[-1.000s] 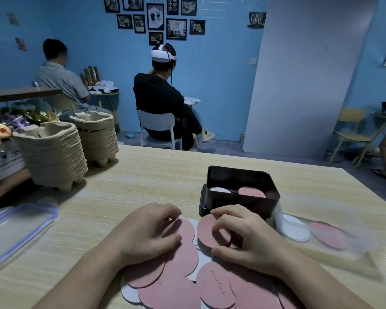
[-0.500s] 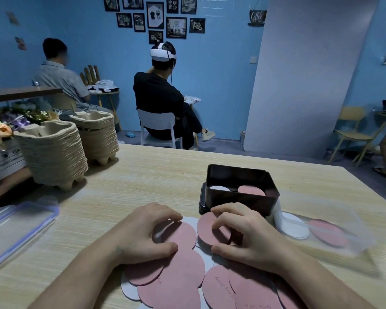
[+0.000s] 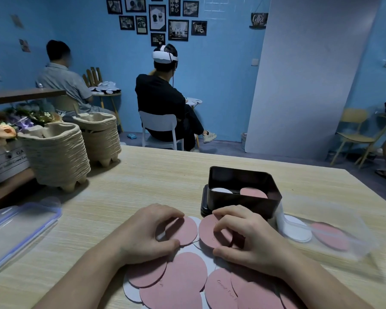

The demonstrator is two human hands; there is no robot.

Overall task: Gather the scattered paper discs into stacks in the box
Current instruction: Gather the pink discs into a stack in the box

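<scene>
Head view: your left hand [image 3: 143, 237] arches over the left pink disc [image 3: 183, 230], fingertips curled on its far edge and thumb on its near edge, pinching it flat against the pile. Your right hand [image 3: 252, 239] grips the right pink disc [image 3: 210, 233] the same way, fingers over the top and thumb at the near rim. The two discs lie just beside each other, nearly touching, directly in front of the black box [image 3: 239, 205].

Against a second ago, both hands sit in almost the same spot. Your left fingers have spread a little, so more of that disc's face shows between fingertips and thumb.

The scattered discs [image 3: 183, 275], pink and white, overlap on the bench [image 3: 154, 179] under your wrists at the near edge. Inside the box a white stack [image 3: 221, 190] lies left of a pink stack [image 3: 253, 192], as before. To the right a clear tub [image 3: 363, 246] holds more discs, and a clear lid [image 3: 20, 228] lies far left.
</scene>
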